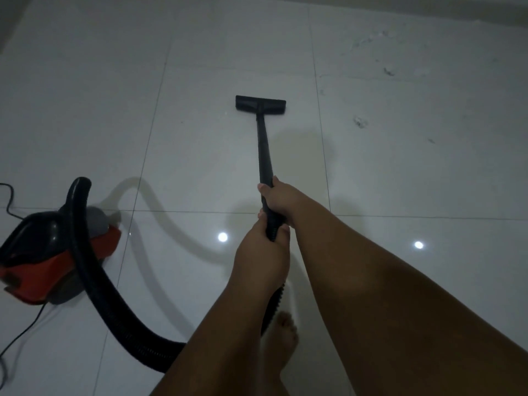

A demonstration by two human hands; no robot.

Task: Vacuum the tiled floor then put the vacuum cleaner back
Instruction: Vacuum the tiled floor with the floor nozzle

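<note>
Gripping the black wand [263, 144] with both hands, the person stands on the white tiled floor [200, 67]; the right hand [278, 195] has its fingers curled fully round the tube higher up; the left hand [261, 250] wraps tight round the ribbed end just below it; the flat floor nozzle [260, 103] lies on a tile ahead; dark scraps of dirt [360, 122] lie well to its right; the corrugated hose [85, 267] loops left to the red-and-black canister vacuum [43, 252], its casing too dark to read any label; a thin power cord [10, 201] runs along the floor beside it; a bare foot [281, 335] shows below the arms.
</note>
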